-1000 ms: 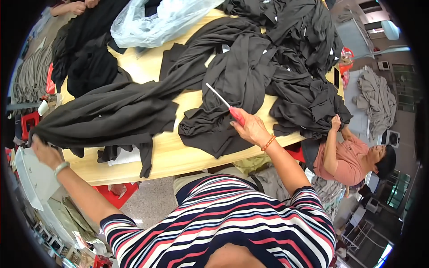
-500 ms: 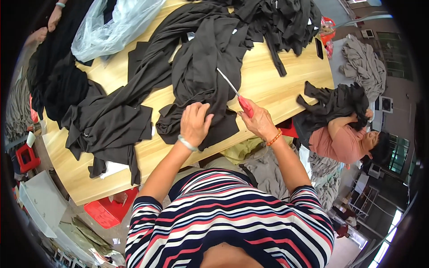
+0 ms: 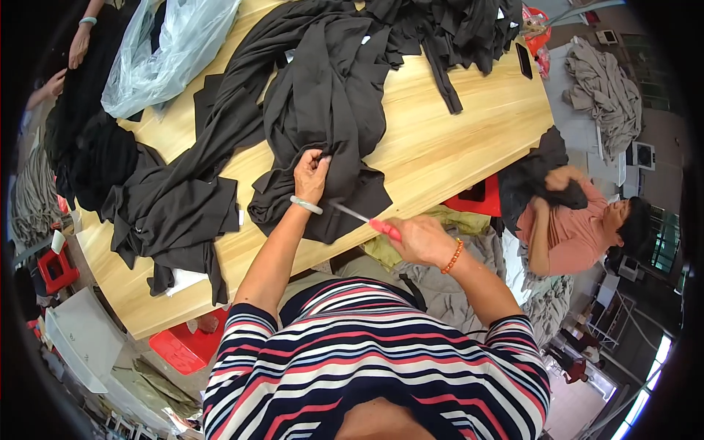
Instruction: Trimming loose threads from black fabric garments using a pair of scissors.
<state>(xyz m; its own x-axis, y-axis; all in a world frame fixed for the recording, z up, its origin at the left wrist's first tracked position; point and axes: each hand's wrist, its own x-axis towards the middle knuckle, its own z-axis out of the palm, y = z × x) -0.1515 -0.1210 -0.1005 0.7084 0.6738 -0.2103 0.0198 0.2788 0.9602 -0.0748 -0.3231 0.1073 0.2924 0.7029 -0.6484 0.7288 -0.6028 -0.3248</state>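
A dark grey garment (image 3: 323, 88) lies bunched on the table in front of me. My left hand (image 3: 311, 178), with a pale bangle at the wrist, has its fingers closed on the garment's near part. To the right, my right hand (image 3: 424, 240) grips a red-handled tool (image 3: 385, 229) with a slim metal shaft, its exact kind unclear. The shaft points left over the garment's near edge, close to my left wrist; it is blurred. Another dark garment (image 3: 176, 213) lies in folds on the left, joined to cloth running up the table.
Across the wooden table (image 3: 440, 154) lie a clear plastic bag (image 3: 169, 55), more dark clothes (image 3: 469, 29) and a phone (image 3: 523, 61). A person in pink (image 3: 565, 231) handles dark cloth at the right. Another person's hands (image 3: 79, 48) touch black fabric far left. A red stool (image 3: 191, 343) stands below the table.
My right hand has drawn the tool down toward me and swung its shaft to the left. The spread fingers of my left hand have closed on the garment. The person in pink has shifted.
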